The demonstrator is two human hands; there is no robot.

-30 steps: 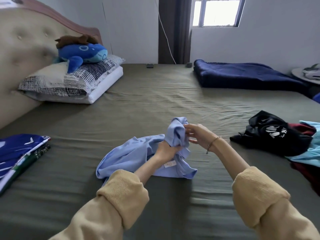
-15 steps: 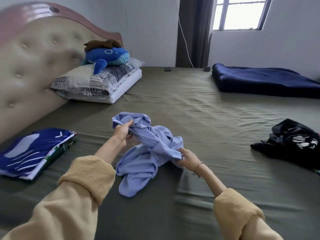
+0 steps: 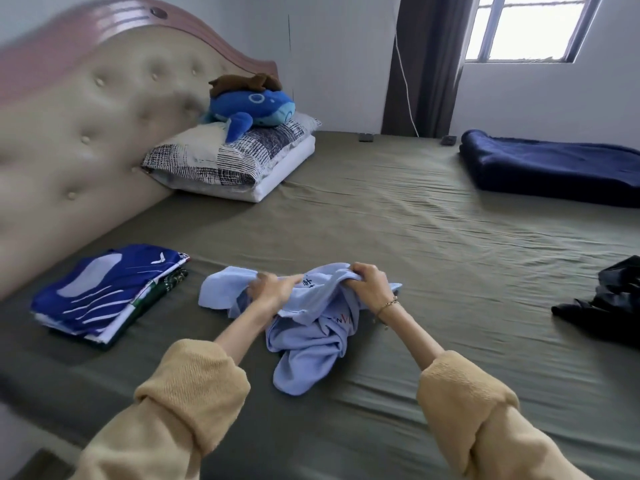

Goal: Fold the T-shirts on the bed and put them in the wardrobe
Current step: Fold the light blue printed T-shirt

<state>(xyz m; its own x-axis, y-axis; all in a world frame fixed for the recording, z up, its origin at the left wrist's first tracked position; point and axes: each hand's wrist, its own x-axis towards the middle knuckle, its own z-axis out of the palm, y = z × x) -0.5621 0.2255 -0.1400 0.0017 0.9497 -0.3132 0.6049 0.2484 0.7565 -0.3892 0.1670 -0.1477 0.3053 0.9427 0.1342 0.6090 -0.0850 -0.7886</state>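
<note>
Both hands grip a crumpled light blue T-shirt (image 3: 311,337) that lies on the bed (image 3: 398,230) straight ahead of the person. The left hand (image 3: 268,289) has its fingers curled into a bunch of the soft knit near one end, and the right hand (image 3: 369,284) clamps a raised fold of the same cloth, knuckles up, with a thin chain bracelet (image 3: 388,304) on its wrist. The two hands sit near each other with a short stretch of fabric between them. The shirt is rumpled into loose ridges; a rounded lobe of it spreads flat beyond the left hand, and a long twisted tail of it trails back toward the person between the forearms, with small dark printed letters showing on its folds. Both forearms come out of thick, fuzzy tan sleeves (image 3: 194,389) rolled into fat cuffs. The sheet on the bed is olive green, matte and finely wrinkled. Out to the left of the left hand sits a flat rectangular stack of folded shirts (image 3: 104,292), the top one deep blue with white stripes and a smooth sheen. Far to the right of the right hand lies a black garment (image 3: 609,310) in a glossy, shapeless heap, partly cut off by the edge of the view. Beyond the hands, against the padded, buttoned beige headboard (image 3: 79,140), a checked pillow (image 3: 228,157) carries a plump blue whale toy (image 3: 252,109), and a thick navy blanket (image 3: 554,168) is folded into a long slab at the far right.
</note>
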